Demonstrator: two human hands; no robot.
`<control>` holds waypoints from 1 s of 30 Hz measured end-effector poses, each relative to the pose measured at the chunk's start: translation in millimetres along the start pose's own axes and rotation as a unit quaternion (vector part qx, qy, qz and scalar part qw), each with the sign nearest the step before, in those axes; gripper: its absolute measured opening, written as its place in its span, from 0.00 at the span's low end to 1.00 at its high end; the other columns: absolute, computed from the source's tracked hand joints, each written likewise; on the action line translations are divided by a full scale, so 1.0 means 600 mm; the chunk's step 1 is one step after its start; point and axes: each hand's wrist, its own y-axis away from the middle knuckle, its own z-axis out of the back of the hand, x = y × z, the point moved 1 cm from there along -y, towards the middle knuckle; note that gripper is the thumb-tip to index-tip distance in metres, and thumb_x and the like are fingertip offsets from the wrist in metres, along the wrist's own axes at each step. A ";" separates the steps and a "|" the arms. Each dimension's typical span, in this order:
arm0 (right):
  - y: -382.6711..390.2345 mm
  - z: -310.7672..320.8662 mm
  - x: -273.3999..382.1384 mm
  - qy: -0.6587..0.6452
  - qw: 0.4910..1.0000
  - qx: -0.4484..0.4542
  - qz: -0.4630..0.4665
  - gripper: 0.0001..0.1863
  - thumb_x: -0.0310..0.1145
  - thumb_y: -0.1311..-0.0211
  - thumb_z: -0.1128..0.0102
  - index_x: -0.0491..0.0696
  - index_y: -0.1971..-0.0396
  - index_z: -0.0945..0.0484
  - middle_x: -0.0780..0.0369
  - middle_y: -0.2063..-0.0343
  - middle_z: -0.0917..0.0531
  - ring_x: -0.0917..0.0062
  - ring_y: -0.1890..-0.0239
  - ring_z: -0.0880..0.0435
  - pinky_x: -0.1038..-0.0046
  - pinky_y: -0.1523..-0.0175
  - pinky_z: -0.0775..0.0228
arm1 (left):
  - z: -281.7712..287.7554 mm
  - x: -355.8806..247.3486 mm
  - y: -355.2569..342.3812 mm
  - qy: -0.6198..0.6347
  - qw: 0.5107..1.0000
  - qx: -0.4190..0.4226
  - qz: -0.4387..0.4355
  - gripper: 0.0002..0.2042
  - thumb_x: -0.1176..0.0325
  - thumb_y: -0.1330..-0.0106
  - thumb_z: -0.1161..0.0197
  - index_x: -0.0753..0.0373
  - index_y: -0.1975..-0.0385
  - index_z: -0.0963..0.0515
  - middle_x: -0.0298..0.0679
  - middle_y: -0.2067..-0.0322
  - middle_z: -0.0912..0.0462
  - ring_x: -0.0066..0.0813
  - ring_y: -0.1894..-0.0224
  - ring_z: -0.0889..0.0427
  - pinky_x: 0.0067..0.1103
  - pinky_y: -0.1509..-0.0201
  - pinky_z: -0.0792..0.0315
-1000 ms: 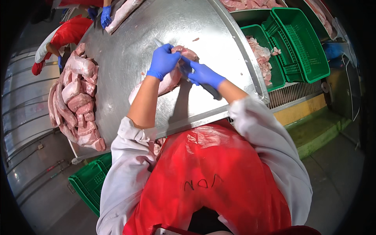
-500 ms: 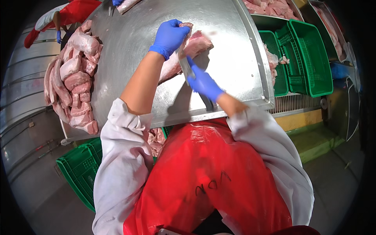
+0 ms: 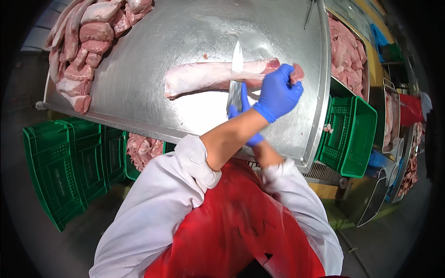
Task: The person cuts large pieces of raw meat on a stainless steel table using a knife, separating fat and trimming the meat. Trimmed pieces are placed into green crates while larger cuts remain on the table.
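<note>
A long pale pink strip of meat (image 3: 197, 78) lies crosswise on the metal table (image 3: 185, 37). My left hand (image 3: 278, 94), in a blue glove, is closed round a small reddish piece of meat (image 3: 297, 73) beyond the strip's right end. Its forearm crosses over my right hand (image 3: 244, 98), also blue-gloved and partly hidden. That hand grips a knife (image 3: 237, 58), whose bright blade points away from me across the middle of the strip. Whether the edge touches the meat, I cannot tell. The knife's handle is mostly hidden.
Many cut meat pieces (image 3: 95, 34) are heaped at the table's left edge. Green crates (image 3: 69, 162) stand at lower left, one holding meat trimmings (image 3: 141, 150). More green crates (image 3: 359, 134) and a tray of meat (image 3: 345, 55) sit beyond the right edge.
My left hand has moved right and crossed over my right arm, holding a small meat piece. The long strip now lies crosswise. My view has shifted; the knife stays in my right hand.
</note>
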 end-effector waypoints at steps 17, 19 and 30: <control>-0.035 -0.150 0.068 0.158 0.984 -0.066 -0.052 0.42 0.28 0.32 0.49 0.53 0.23 0.62 0.61 0.77 0.20 0.80 0.82 0.24 0.75 0.77 0.27 | 0.060 -0.098 -0.036 0.069 0.997 -0.007 0.026 0.07 0.76 0.43 0.38 0.66 0.71 0.30 0.35 0.82 0.29 0.15 0.79 0.30 0.19 0.75 0.33; -0.001 -0.164 0.071 0.169 0.982 -0.045 -0.074 0.43 0.29 0.32 0.49 0.54 0.23 0.63 0.61 0.77 0.20 0.80 0.83 0.25 0.74 0.77 0.27 | 0.074 -0.111 -0.037 0.076 0.996 0.000 0.035 0.07 0.75 0.43 0.38 0.66 0.72 0.31 0.34 0.82 0.29 0.14 0.79 0.31 0.19 0.75 0.33; -0.005 -0.250 0.052 0.207 0.971 -0.063 -0.099 0.43 0.31 0.33 0.49 0.57 0.23 0.62 0.59 0.75 0.19 0.76 0.81 0.23 0.72 0.75 0.26 | 0.085 -0.159 -0.018 0.187 0.982 0.003 0.015 0.06 0.78 0.43 0.39 0.66 0.69 0.30 0.30 0.82 0.29 0.10 0.78 0.33 0.17 0.75 0.34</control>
